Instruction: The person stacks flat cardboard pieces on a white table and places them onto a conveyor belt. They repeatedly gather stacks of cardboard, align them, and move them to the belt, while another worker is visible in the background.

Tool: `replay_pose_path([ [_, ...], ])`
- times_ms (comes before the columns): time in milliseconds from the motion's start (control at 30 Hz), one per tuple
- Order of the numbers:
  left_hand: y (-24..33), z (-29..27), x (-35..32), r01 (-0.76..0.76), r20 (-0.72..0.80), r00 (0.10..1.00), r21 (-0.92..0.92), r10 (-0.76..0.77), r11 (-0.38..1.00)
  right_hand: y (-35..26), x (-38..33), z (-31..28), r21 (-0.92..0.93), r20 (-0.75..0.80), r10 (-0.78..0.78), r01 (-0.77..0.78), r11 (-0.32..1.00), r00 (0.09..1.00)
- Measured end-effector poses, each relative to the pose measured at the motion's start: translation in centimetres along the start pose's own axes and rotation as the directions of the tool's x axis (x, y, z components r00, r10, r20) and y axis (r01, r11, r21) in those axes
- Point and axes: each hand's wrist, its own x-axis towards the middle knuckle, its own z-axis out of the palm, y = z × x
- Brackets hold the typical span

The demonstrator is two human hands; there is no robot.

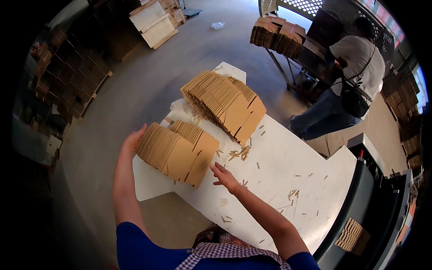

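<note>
A stack of flat, die-cut cardboard blanks (177,155) leans in a slanted row on the white table. My left hand (135,136) lies along its far left end, fingers stretched out and partly hidden by the cardboard. By the stack's right face, my right hand (225,177) has its fingers apart, the tips at or close to the cardboard; contact is hard to tell. Just beyond stands a second, larger stack of cardboard blanks (229,105), which neither hand touches.
Small cardboard scraps (243,154) litter the white table (270,180). At right, a machine with a dark conveyor belt (355,211) carries a few cardboard pieces (352,235). A co-worker (355,76) stands by a cart of cardboard stacks (279,36). Stacked pallets (74,83) line the left.
</note>
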Motion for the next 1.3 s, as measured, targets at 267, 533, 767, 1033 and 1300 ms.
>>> replay_pose_path([
  [267,-0.1,5.2,-5.2,-0.141,0.269,0.953,-0.008,0.138,0.99,-2.9,1.7,4.6,-0.095,-0.02,-0.165,0.162,0.982,0.986],
  [533,-6.7,13.5,-10.2,-0.053,0.255,0.965,-0.071,0.069,0.996,0.5,-1.8,4.7,0.001,-0.064,-0.123,0.123,0.992,0.99],
  [767,-4.8,24.7,-16.9,-0.132,0.547,0.833,0.045,0.086,0.99,6.7,-12.8,-1.8,0.14,-0.167,-0.049,0.073,0.987,0.985],
  [1033,9.2,40.6,-10.5,-0.45,0.683,0.639,-0.041,0.354,0.892,1.2,-13.2,-15.7,0.229,-0.469,-0.106,0.236,0.944,0.877],
  [1300,17.7,46.4,-5.3,-0.47,0.68,0.669,0.075,0.299,0.88,-2.6,-7.6,-24.7,0.203,-0.509,-0.164,0.303,0.931,0.845],
])
